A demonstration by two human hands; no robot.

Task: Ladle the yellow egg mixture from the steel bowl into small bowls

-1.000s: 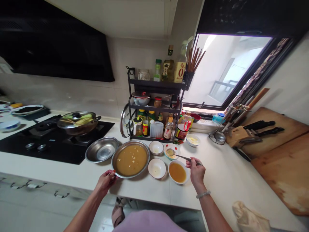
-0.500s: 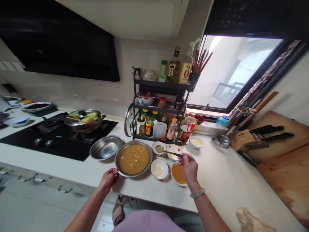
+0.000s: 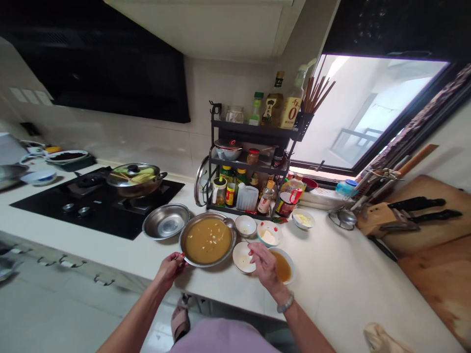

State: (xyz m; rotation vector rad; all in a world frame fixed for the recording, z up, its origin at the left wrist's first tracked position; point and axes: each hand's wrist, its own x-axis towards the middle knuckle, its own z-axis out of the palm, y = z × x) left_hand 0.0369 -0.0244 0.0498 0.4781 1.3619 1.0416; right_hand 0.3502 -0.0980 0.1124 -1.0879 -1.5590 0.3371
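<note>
Holds a metal basin (image 3: 208, 265) of brown liquid between the table's front edge and back edge, with the left hand (image 3: 172, 267) clasped on its rim at the front-left. Pale flecks (image 3: 213, 240) afloat in the liquid. In the grip of the right hand (image 3: 265, 267), pinched between the fingers, a long-handled spoon (image 3: 228, 223), its bowl over the basin's right rim. Cannot tell whether spoon and rim touch.

Just left of the basin, a wide metal bowl (image 3: 166, 223). To its right, a small white bowl (image 3: 246, 225) farther back and a larger white bowl (image 3: 243, 256) nearer the table's (image 3: 331, 274) front edge, partly behind the right hand's fingers. Next, a red-dotted bowl (image 3: 274, 229) and, partly hidden by the right hand, a bowl of orange-brown liquid (image 3: 283, 267). Farther right and back, a bowl of pale yellow pieces (image 3: 302, 219).

At the back edge, a black rack (image 3: 253, 130) of bottles and jars. Toward the left, a lidded pan (image 3: 136, 182) on a black cooktop (image 3: 117, 220); toward the right, a knife block (image 3: 373, 220).
</note>
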